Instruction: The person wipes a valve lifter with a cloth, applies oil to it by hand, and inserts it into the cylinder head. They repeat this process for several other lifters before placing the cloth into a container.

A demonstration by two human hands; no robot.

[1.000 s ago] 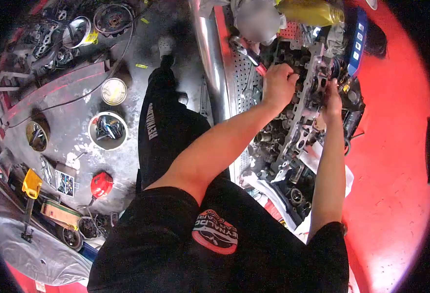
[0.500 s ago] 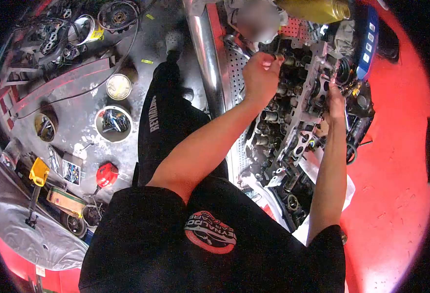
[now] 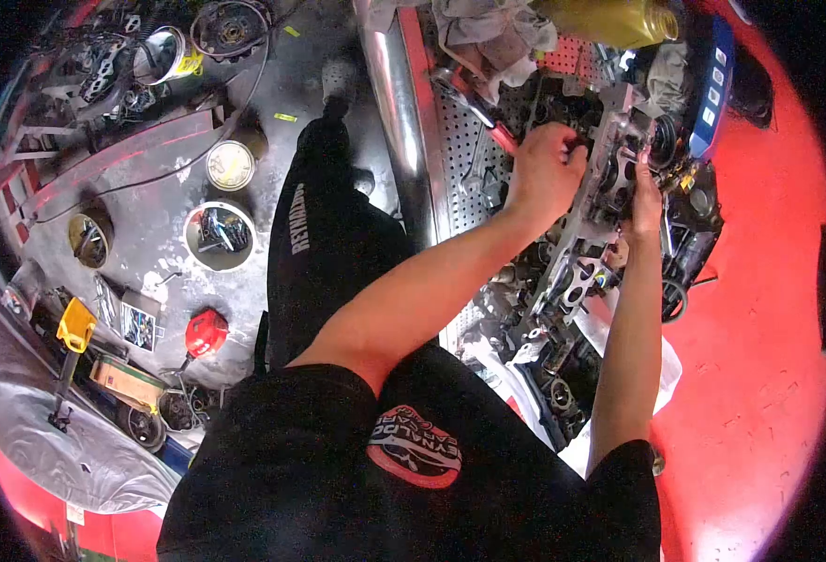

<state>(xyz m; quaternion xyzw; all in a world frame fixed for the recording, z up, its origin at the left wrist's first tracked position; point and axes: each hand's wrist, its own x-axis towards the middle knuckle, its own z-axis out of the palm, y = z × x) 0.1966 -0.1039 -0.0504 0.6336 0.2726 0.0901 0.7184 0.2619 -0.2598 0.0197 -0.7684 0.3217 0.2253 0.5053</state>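
Observation:
The metal cylinder head (image 3: 560, 267), with several round ports and valve parts, lies at a slant on the perforated bench. Over its upper part, my left hand (image 3: 549, 173) is closed, fingertips curled together at the head; what they pinch is hidden. Against the right edge of the head, my right hand (image 3: 646, 199) is wrapped round the metal, its thumb or a finger pointing up along the side. Left of my left hand, a tool with a red handle (image 3: 505, 139) lies on the bench, with a wrench (image 3: 476, 159) below it.
A yellow bottle (image 3: 619, 23) and grey rags (image 3: 492, 42) are at the bench's top. A blue panel (image 3: 713, 89) stands at the right. Left on the floor are a white bucket of tools (image 3: 219, 237), a can (image 3: 230, 165) and a red object (image 3: 207, 332).
My left hand has moved right and down, from the upper left of the head to nearer its middle. The red-handled tool now shows more fully. My right hand has barely moved.

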